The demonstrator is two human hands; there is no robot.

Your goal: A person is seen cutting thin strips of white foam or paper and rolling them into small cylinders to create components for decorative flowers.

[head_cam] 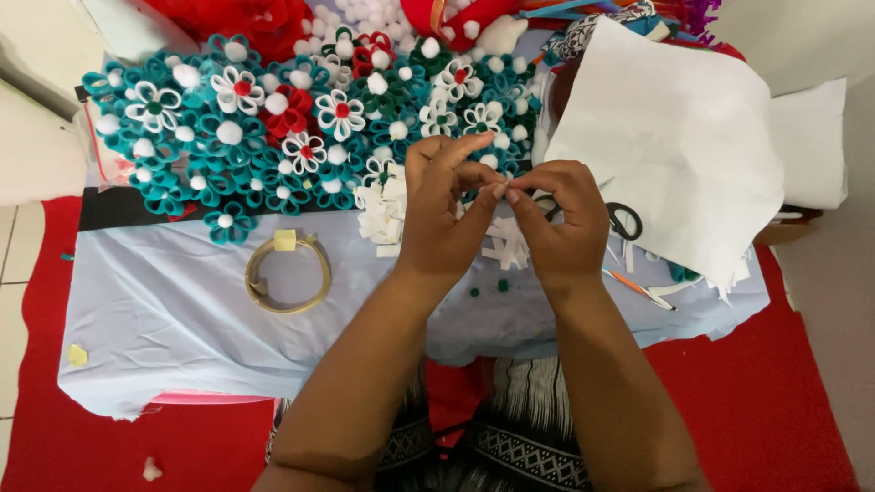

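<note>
While my forearms reach out over my lap and its black-and-white patterned cloth [510, 446], both hands meet above the middle of the pale blue sheet [164, 319] that covers the low table. My left hand [447, 214] has thumb and fingers curled in, index raised, and my right hand [561, 219] pinches toward it; between the fingertips I hold a small white strip [499, 189], too small to tell more. Just beneath the hands lie loose white strips [506, 246], and two small dark green pompoms [488, 289] sit on the near side of them. To the left on the sheet rests a nearly spent tape roll [288, 273], a tan ring with a yellowish tab at its far edge. To the right, black-handled scissors [624, 220] lie partly under a large white sheet [674, 137] of soft material, with an orange-tipped pen [638, 289] nearer. A stack of white pieces [383, 210] sits just left of my left hand. Farther off, a wide cluster of felt flowers [273, 128] in teal, white, red and dark green, each with a pompom centre, fills the far left. Beyond them white pompoms [383, 14] and red fabric [237, 18] pile up.
</note>
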